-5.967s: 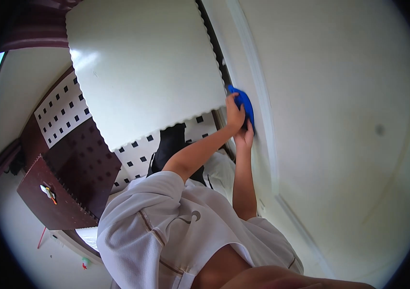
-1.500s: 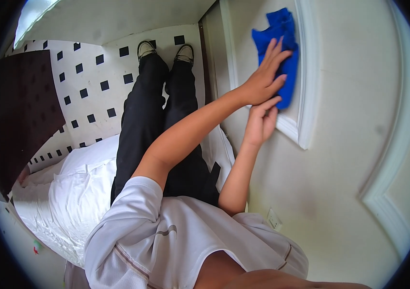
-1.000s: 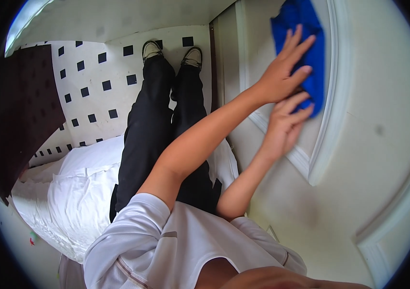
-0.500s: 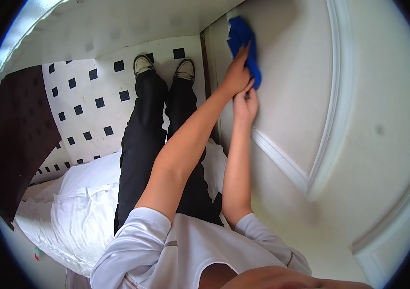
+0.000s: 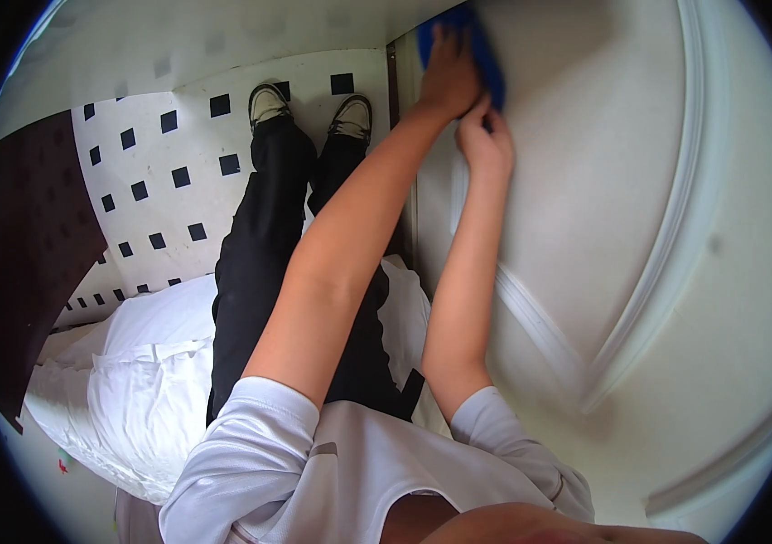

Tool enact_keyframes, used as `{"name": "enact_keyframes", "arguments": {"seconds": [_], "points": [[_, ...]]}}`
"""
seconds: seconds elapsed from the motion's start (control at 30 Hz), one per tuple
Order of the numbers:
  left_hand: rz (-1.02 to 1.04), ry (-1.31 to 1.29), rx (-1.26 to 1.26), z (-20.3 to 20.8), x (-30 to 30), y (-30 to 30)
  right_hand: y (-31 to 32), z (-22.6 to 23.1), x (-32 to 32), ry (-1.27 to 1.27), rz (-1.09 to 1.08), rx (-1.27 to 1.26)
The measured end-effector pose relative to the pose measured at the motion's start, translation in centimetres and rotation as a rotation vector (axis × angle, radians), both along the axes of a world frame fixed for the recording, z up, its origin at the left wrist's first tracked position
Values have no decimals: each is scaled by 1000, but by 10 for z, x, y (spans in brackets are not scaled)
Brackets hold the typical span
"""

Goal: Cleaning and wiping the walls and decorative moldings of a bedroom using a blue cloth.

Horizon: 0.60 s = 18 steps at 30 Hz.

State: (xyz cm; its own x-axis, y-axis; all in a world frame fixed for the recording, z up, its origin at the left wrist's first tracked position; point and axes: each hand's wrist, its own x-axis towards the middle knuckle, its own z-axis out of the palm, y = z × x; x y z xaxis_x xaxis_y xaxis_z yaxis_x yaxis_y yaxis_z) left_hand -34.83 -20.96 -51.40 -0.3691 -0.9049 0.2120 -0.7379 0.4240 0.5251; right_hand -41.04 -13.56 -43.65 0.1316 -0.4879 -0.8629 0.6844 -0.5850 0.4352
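Pressing against the white wall [image 5: 576,163], the blue cloth [image 5: 493,77] is lying near the top, just beside the place where the white board [image 5: 223,41] is meeting that wall. The left hand [image 5: 452,77] is resting on it with fingers spread rather than clenched, blurred at the tips; the right hand [image 5: 484,140] is curling its fingers at the lower edge, and whether it is truly gripping cloth I cannot tell. Because the left palm seems to be only pushing, the cloth could be bunching or sliding out from under it, leaving bare fingertips rubbing the wall. If the lower edge is hanging loose, it could be folding over and trailing. With the board's edge sitting so near, a push up or leftward could be knocking the knuckles or wedging the cloth into the corner. Over to the right, the moulding [image 5: 653,299] could be snagging a fold if a sweep is running that wide. Both hands are crowding together, so they could be bumping.
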Motion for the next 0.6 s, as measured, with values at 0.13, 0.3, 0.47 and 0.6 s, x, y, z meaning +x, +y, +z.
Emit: {"name": "enact_keyframes", "arguments": {"seconds": [0.13, 0.3, 0.47, 0.6], "points": [[1, 801, 575, -27, -9, 25, 9, -33, -13, -19, 21, 115], [85, 714, 662, -27, -5, 34, 36, -12, -5, -279, -45, -42], [9, 592, 1027, -2, -27, 143, 175, -45, -26, -64, -41, -304], [71, 893, 1399, -39, 29, 271, 242, 8, 58, -258, -271, 1]]}}
